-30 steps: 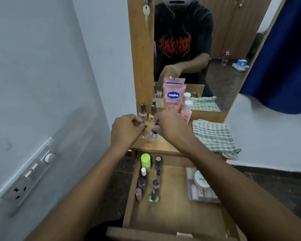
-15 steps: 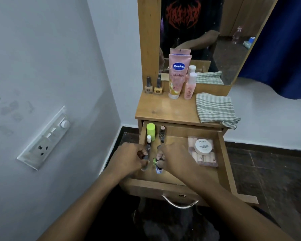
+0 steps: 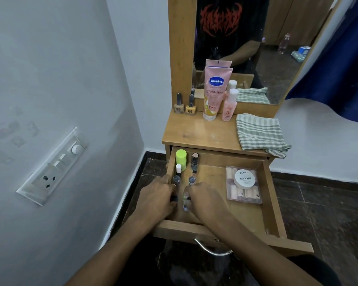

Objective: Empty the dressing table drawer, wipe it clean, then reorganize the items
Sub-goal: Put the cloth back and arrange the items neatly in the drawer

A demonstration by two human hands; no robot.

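Refilling stage: by my reading, the drawer (image 3: 236,215) is in its last phase, with items going back in; it stands pulled out beneath the dressing table top (image 3: 198,133); emptying and wiping look done, since the bare wood inside looks clean and the checked cloth (image 3: 258,133) lies set aside at the top's right edge
Left hand: the left hand (image 3: 157,197) sits low over the drawer's left edge; its fingers curl round a small dark-capped bottle (image 3: 174,198), which is mostly hidden
Right hand: the right hand (image 3: 205,201) is just beside it; its fingertips pinch a small clear bottle (image 3: 186,202); whether the bottle touches the drawer floor cannot be told
Drawer, left edge: five upright pieces in two short rows; one green-capped bottle (image 3: 181,159) at the back left corner; one dark tube (image 3: 194,162) beside it; one white-capped bottle (image 3: 178,169); two grey-capped bottles (image 3: 176,180) nearest the hands
Drawer, right edge: one clear box (image 3: 244,195) of pale pieces; one round white tub (image 3: 244,178) marked nail polish on top of it
Table top, back edge: two nail polish bottles (image 3: 178,104) at the back left corner; one pink Vaseline tube (image 3: 214,93); one pink bottle (image 3: 229,106); all against the mirror (image 3: 246,48)
Left to do: probably to set down the two held bottles, return the four pieces from the top if they belong inside, and push the drawer in
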